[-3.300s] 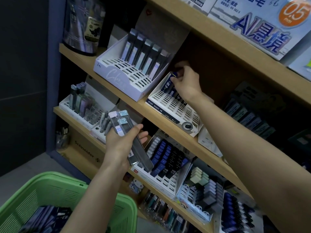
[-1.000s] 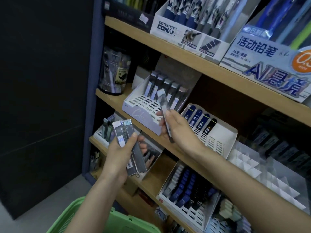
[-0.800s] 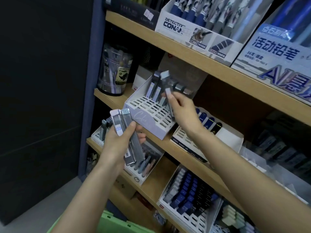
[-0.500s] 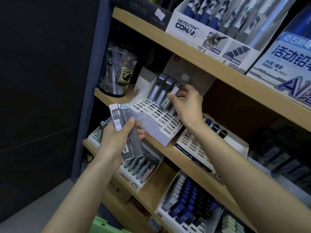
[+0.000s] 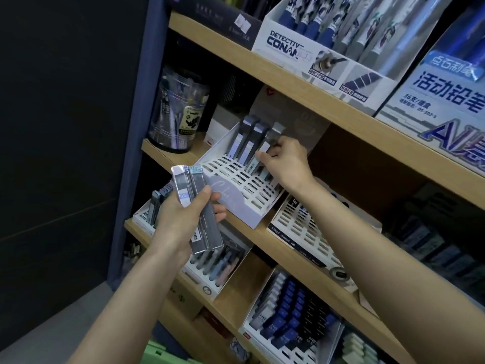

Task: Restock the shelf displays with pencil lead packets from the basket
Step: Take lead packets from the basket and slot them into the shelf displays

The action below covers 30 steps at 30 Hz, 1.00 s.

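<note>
My left hand [image 5: 183, 219] grips two grey pencil lead packets [image 5: 199, 208] upright in front of the shelves. My right hand [image 5: 286, 164] reaches into the white slotted display tray [image 5: 236, 206] on the middle shelf and pinches a grey lead packet [image 5: 262, 153] that stands in a slot. Two more grey packets [image 5: 245, 140] stand in the back row to its left. A sliver of the green basket [image 5: 160, 353] shows at the bottom edge.
A second white slotted tray [image 5: 301, 229] sits to the right under my right forearm. A clear pen tub [image 5: 178, 114] stands left on the same shelf. Boxed pens [image 5: 301, 46] fill the top shelf. Trays of blue and black packets [image 5: 291, 324] sit below.
My right hand carried a grey packet from the left hand's bundle up to the white tray and lowered it into a slot. The view shifted, so the basket dropped almost out of sight.
</note>
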{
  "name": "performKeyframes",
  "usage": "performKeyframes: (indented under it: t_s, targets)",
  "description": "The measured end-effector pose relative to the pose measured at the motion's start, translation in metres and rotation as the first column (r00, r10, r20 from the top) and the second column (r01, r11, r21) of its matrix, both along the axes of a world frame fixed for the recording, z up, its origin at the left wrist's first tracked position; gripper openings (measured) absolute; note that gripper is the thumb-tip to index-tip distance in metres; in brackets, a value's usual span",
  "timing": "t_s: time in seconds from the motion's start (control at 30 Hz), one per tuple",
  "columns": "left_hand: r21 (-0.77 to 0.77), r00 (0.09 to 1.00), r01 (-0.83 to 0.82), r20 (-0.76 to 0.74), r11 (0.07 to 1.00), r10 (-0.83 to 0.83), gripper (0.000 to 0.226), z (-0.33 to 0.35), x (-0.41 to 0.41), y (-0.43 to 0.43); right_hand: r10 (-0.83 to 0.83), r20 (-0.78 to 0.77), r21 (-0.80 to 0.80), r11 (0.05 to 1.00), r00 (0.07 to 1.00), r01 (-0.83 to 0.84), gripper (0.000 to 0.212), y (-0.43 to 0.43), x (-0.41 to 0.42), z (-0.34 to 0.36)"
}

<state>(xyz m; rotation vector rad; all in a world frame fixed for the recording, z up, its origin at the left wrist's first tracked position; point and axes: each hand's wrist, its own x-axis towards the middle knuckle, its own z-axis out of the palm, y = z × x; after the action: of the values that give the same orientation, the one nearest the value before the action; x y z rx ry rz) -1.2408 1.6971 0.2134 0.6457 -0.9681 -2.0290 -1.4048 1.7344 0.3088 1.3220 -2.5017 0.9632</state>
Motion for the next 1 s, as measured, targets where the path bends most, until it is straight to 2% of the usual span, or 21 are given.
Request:
performKeyframes:
  t_s: [0.13, 0.3, 0.43, 0.57, 0.73, 0.87, 1.0]
  targets:
    - [0.001, 1.000, 0.009, -0.009, 1.000, -0.009, 0.029, 0.003, 0.000, 0.002, -0.016, 0.038, -0.012, 1.000, 0.999, 0.016, 0.041, -0.002, 0.002, 0.002]
    - [0.007, 1.000, 0.006, -0.030, 1.000, -0.006, 0.026, 0.006, 0.001, 0.003, -0.061, 0.117, -0.158, 0.984, 0.991, 0.079, 0.035, -0.002, 0.001, -0.003]
    - [0.006, 1.000, 0.011, -0.020, 1.000, -0.011, 0.027, 0.006, 0.000, 0.005, -0.097, 0.145, -0.152, 0.981, 0.985, 0.119, 0.030, -0.004, 0.002, -0.012]
    - [0.016, 1.000, 0.013, -0.029, 1.000, -0.013, 0.018, 0.007, -0.002, 0.008, -0.117, 0.150, -0.129, 0.982, 0.982, 0.136, 0.028, -0.005, 0.004, -0.011]
    - [0.015, 0.999, 0.017, -0.031, 1.000, -0.017, 0.015, 0.010, 0.001, 0.011, -0.117, 0.093, -0.080, 0.989, 0.989, 0.124, 0.036, -0.001, 0.005, -0.013]
    - [0.004, 0.999, 0.013, -0.031, 1.000, -0.013, 0.020, 0.013, 0.005, 0.012, -0.116, -0.062, -0.021, 0.993, 0.991, 0.115, 0.031, 0.003, 0.009, -0.009]
    - [-0.005, 0.999, 0.006, -0.044, 1.000, -0.006, 0.018, 0.014, 0.010, 0.010, -0.134, -0.354, -0.061, 0.991, 0.926, 0.120, 0.024, 0.012, 0.015, 0.003]
